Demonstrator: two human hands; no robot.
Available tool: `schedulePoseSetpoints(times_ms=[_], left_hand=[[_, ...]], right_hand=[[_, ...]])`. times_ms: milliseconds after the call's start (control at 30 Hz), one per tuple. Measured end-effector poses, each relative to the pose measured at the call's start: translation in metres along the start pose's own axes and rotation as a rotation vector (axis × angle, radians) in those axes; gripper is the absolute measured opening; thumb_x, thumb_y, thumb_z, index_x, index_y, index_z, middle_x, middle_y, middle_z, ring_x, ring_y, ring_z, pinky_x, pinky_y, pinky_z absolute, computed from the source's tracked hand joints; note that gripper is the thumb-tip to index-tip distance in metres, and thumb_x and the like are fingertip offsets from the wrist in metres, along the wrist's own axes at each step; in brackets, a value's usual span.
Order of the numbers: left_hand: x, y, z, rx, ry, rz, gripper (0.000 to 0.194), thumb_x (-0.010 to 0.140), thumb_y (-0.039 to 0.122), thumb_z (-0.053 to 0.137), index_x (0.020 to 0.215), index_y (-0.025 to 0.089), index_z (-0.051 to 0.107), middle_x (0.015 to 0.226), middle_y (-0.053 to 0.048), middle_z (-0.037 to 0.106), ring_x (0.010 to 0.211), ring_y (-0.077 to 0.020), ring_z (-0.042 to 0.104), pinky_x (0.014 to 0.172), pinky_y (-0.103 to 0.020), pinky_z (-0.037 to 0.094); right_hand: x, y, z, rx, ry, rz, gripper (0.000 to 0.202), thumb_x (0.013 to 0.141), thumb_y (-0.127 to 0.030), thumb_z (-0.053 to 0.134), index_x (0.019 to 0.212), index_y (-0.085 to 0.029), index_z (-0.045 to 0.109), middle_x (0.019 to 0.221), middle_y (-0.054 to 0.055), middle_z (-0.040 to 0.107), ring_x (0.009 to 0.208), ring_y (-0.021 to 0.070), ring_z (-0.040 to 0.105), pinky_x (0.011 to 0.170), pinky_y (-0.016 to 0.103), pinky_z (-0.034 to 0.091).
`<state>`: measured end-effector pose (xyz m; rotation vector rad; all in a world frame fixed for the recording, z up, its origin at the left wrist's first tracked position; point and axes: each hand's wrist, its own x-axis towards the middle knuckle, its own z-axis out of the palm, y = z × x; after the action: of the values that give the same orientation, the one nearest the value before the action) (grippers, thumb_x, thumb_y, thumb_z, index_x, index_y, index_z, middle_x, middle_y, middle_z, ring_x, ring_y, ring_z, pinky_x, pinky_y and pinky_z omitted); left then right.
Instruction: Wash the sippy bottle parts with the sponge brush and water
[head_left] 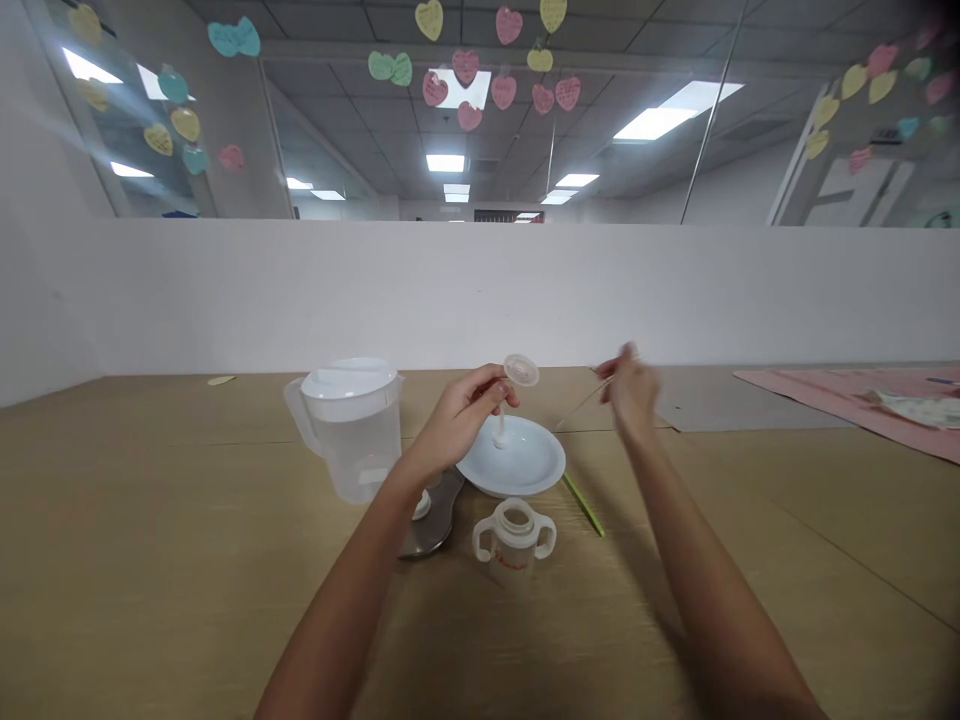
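My left hand [463,408] holds a clear straw piece with a round disc top [520,371] above a white plate [525,468]. My right hand [632,388] is raised to the right of it, blurred, pinching a thin wire-like brush [581,403] that slants down toward the plate. A small two-handled baby cup [514,535] without its lid stands on the wooden table in front of the plate. A thin green stick [583,503] lies to the right of the cup.
A clear plastic pitcher with a white lid [349,425] stands left of the plate. A metal tray [435,520] lies under my left forearm. A pink mat [855,400] and a grey sheet [720,400] lie at the right. A white partition runs behind the table.
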<state>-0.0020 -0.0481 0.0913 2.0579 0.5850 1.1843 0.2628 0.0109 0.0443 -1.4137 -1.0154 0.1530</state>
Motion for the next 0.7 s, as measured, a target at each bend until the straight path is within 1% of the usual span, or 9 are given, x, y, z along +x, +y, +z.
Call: schedulePoseSetpoints(times_ms=[67,133,200,300,400,433,533,600,700], left_hand=[[-0.006,0.015,0.000,0.032,-0.025,0.005,0.022,0.085,0.031,0.043,0.085,0.015,0.057,0.083,-0.004,0.061,0.078,-0.0126,0.053,0.074,-0.023,0.040],[-0.011,0.023,0.000,0.053,-0.055,-0.018,0.022,0.086,0.031,0.044,0.090,0.015,0.058,0.085,-0.004,0.063,0.081,-0.0138,0.056,0.075,-0.024,0.041],[-0.015,0.025,-0.001,0.082,-0.077,-0.037,0.023,0.085,0.030,0.044,0.095,0.015,0.059,0.086,-0.005,0.065,0.081,-0.0145,0.057,0.074,-0.025,0.042],[-0.017,0.022,-0.001,0.176,-0.068,-0.036,0.025,0.086,0.029,0.043,0.097,0.016,0.061,0.086,-0.004,0.067,0.082,-0.0156,0.059,0.076,-0.026,0.043],[-0.015,0.017,0.000,0.315,-0.055,-0.056,0.025,0.085,0.029,0.044,0.095,0.016,0.063,0.088,-0.005,0.068,0.084,-0.0177,0.060,0.078,-0.028,0.043],[-0.014,0.015,0.002,0.354,-0.053,-0.066,0.025,0.084,0.030,0.045,0.094,0.017,0.064,0.089,-0.005,0.068,0.084,-0.0182,0.060,0.077,-0.028,0.043],[-0.012,0.007,0.006,0.401,-0.022,-0.064,0.024,0.084,0.031,0.046,0.094,0.019,0.064,0.093,-0.004,0.069,0.084,-0.0181,0.060,0.075,-0.027,0.043],[-0.010,-0.001,0.008,0.406,0.029,-0.056,0.026,0.085,0.033,0.045,0.095,0.019,0.063,0.092,-0.004,0.069,0.082,-0.0176,0.061,0.073,-0.025,0.043],[-0.008,-0.013,0.010,0.469,0.097,-0.091,0.031,0.084,0.040,0.045,0.087,0.017,0.065,0.084,-0.006,0.068,0.077,-0.0181,0.060,0.067,-0.025,0.042]], right_hand=[[-0.011,0.014,0.035,0.150,-0.347,0.328,0.048,0.087,-0.051,0.034,0.078,-0.011,0.059,0.055,0.004,0.054,0.044,0.0126,0.054,0.047,0.025,0.044],[-0.022,0.027,0.058,0.176,-0.460,0.402,0.032,0.084,-0.039,0.046,0.080,-0.010,0.058,0.062,0.006,0.057,0.049,0.0138,0.058,0.050,0.025,0.048],[-0.027,0.034,0.067,0.179,-0.498,0.406,0.026,0.081,-0.031,0.051,0.092,-0.009,0.057,0.071,0.008,0.060,0.054,0.0149,0.061,0.051,0.026,0.050],[-0.026,0.031,0.060,0.149,-0.465,0.375,0.045,0.077,-0.028,0.057,0.116,-0.010,0.046,0.088,0.013,0.060,0.054,0.0146,0.060,0.046,0.026,0.048],[-0.029,0.003,0.043,0.065,-0.436,0.228,0.044,0.072,-0.025,0.060,0.114,-0.014,0.051,0.099,0.013,0.060,0.055,0.0122,0.058,0.040,0.022,0.043],[-0.034,-0.011,0.038,0.059,-0.496,0.158,0.037,0.072,-0.025,0.060,0.107,-0.014,0.057,0.098,0.012,0.061,0.059,0.0126,0.058,0.041,0.021,0.043],[-0.058,-0.056,0.023,0.335,-0.969,0.029,0.028,0.073,-0.031,0.060,0.096,-0.015,0.064,0.096,0.009,0.064,0.081,0.0177,0.060,0.058,0.024,0.051],[-0.073,-0.078,0.015,0.477,-1.011,0.009,0.029,0.071,-0.033,0.063,0.095,-0.017,0.065,0.098,0.008,0.064,0.090,0.0191,0.059,0.068,0.028,0.051],[-0.084,-0.091,0.011,0.534,-0.937,0.014,0.030,0.068,-0.032,0.067,0.095,-0.018,0.066,0.099,0.006,0.064,0.092,0.0186,0.058,0.078,0.031,0.049]])
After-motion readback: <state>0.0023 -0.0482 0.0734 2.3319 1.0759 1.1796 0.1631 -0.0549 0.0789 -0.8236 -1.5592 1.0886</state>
